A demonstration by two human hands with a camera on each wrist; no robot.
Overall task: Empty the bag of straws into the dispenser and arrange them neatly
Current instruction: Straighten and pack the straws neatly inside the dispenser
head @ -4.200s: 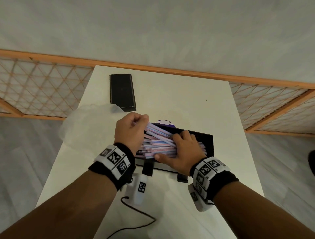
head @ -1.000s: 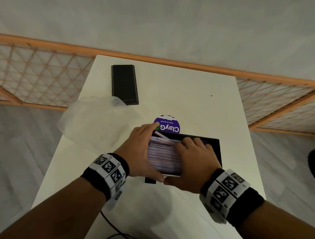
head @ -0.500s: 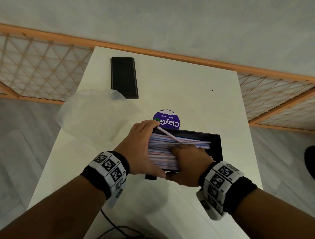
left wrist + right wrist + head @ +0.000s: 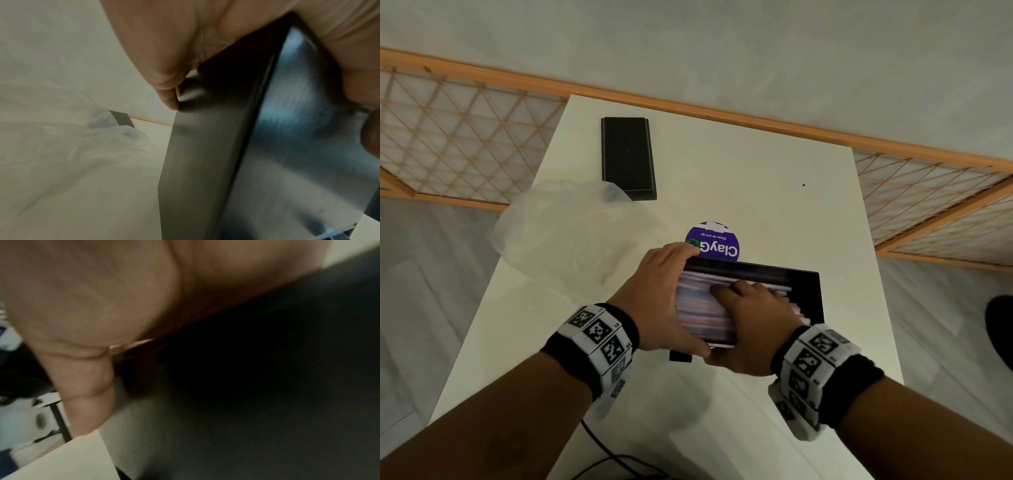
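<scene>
The black straw dispenser stands open-topped on the white table, filled with pink, blue and white straws lying lengthwise. My left hand grips the dispenser's left end, fingers curled over the far corner and thumb on the near wall. The left wrist view shows those fingers against the dark side of the dispenser. My right hand lies flat on the straws, fingers pointing left, thumb against the front wall. The emptied clear plastic bag lies crumpled to the left.
The dispenser's black lid lies at the far left of the table. A purple round sticker sits just behind the dispenser. A black cable trails near the front edge. An orange lattice fence runs behind the table.
The straw that stuck up slantwise half a second ago now lies flat with the rest. My right hand has slid further onto the straws. My left hand keeps its hold.
</scene>
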